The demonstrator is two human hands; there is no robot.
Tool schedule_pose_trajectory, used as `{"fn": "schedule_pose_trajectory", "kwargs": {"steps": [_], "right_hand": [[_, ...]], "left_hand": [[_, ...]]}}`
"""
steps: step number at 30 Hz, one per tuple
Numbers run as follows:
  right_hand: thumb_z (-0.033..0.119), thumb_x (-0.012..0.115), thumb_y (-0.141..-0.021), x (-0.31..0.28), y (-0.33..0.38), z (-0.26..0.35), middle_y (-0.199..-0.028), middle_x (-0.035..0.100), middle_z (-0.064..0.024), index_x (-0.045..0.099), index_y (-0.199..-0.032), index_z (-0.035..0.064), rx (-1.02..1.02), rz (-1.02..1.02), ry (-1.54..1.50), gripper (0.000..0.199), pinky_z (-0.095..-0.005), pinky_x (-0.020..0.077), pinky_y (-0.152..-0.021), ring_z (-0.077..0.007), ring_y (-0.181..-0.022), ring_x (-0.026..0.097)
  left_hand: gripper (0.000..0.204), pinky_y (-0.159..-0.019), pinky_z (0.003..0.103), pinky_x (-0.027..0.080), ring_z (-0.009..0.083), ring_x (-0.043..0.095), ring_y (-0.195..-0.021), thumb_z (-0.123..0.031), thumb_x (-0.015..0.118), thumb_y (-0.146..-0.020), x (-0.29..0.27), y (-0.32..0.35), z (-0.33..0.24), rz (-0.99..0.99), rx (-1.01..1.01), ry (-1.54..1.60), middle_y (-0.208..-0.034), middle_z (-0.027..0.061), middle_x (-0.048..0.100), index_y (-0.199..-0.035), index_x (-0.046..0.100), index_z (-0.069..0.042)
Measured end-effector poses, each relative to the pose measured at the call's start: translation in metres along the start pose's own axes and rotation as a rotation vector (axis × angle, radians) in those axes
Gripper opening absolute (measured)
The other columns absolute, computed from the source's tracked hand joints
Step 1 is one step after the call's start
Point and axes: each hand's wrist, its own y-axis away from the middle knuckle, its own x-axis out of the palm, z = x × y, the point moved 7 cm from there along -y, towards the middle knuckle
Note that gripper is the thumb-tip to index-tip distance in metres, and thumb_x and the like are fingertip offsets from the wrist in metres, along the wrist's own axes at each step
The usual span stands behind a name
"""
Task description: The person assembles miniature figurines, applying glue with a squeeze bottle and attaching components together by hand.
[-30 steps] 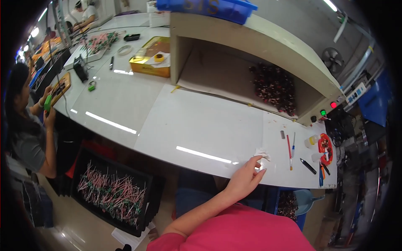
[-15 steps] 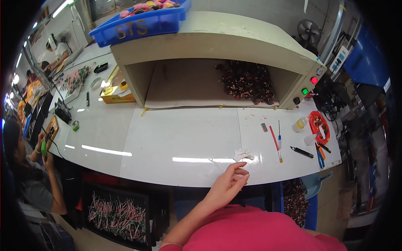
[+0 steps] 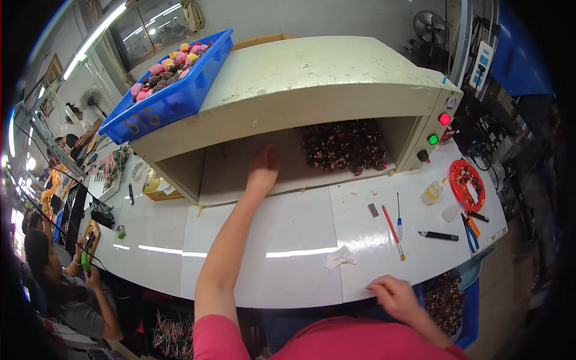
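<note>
My left hand (image 3: 264,167) reaches into the opening of a large cream-coloured metal box (image 3: 336,99), just above its floor. Its fingers are smeared by motion and shaded, so their pose does not show. To the right of it, inside the box, lies a heap of small dark parts (image 3: 345,147) with red and pale tips. My right hand (image 3: 396,295) hovers at the front edge of the white table (image 3: 288,252). Its fingers are curled in; whether they hold anything is hidden. A crumpled white tissue (image 3: 340,258) rests on the table between both hands.
A blue crate (image 3: 162,117) of colourful parts stands on the box's top left. At right lie a brush (image 3: 393,231), a screwdriver (image 3: 399,222), a black knife (image 3: 438,236), pliers (image 3: 469,233), a bottle (image 3: 433,191) and a red dish (image 3: 462,168). A co-worker (image 3: 72,294) sits at left.
My left hand has moved from the table's front edge up and left into the box opening. My right hand has come into view at the front edge. The head view has shifted.
</note>
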Motion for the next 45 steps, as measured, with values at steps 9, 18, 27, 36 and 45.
{"fn": "schedule_pose_trajectory", "kwargs": {"steps": [9,18,27,36,45], "right_hand": [[0.007,0.068,-0.076,0.021,-0.057,0.017,-0.074,0.064,-0.0082,0.065,-0.084,0.0054,-0.543,-0.117,0.198,0.009,-0.0306,0.049,-0.055,-0.0227,-0.061,0.061],[0.005,0.068,-0.073,0.023,-0.055,0.032,-0.092,0.064,-0.0077,0.065,-0.088,0.005,-0.609,-0.168,0.265,0.016,-0.0297,0.0508,-0.062,-0.0232,-0.074,0.061],[0.007,0.068,-0.072,0.021,-0.049,0.023,-0.113,0.059,-0.0078,0.065,-0.092,0.0096,-0.555,-0.141,0.395,0.021,-0.0334,0.0455,-0.074,-0.0246,-0.086,0.056],[0.007,0.066,-0.075,0.005,-0.065,0.013,-0.104,0.058,-0.0078,0.059,-0.097,0.0072,-0.629,-0.213,0.053,0.022,-0.0359,0.0415,-0.083,-0.0261,-0.094,0.054],[0.01,0.077,-0.067,0.043,-0.046,0.008,-0.1,0.053,-0.0071,0.052,-0.101,0.0074,-0.654,-0.061,-0.087,0.043,-0.0331,0.0422,-0.083,-0.0244,-0.095,0.05]], "left_hand": [[0.043,-0.096,0.044,0.039,0.0395,0.048,-0.114,-0.015,0.059,-0.08,0.091,-0.124,0.011,-0.05,0.358,-0.323,-0.117,0.0251,0.052,-0.12,0.05,-0.002],[0.038,-0.092,0.043,0.041,0.0401,0.05,-0.11,-0.017,0.055,-0.084,0.1,-0.133,0.049,-0.105,0.265,-0.328,-0.115,0.0247,0.053,-0.118,0.05,-0.001],[0.037,-0.084,0.029,0.048,0.0176,0.058,-0.097,-0.014,0.056,-0.089,0.011,0.024,-0.052,0.111,-0.186,0.394,-0.101,0.0101,0.057,-0.123,0.045,-0.003],[0.036,-0.09,0.03,0.043,0.0179,0.054,-0.105,-0.015,0.05,-0.094,0.033,0.236,-0.121,0.136,-0.64,1.182,-0.115,0.0126,0.055,-0.127,0.038,-0.006],[0.042,-0.09,0.029,0.041,0.0151,0.052,-0.1,-0.015,0.046,-0.096,0.048,0.269,-0.132,0.184,-0.539,1.179,-0.112,0.0102,0.052,-0.135,0.033,-0.005]]}}
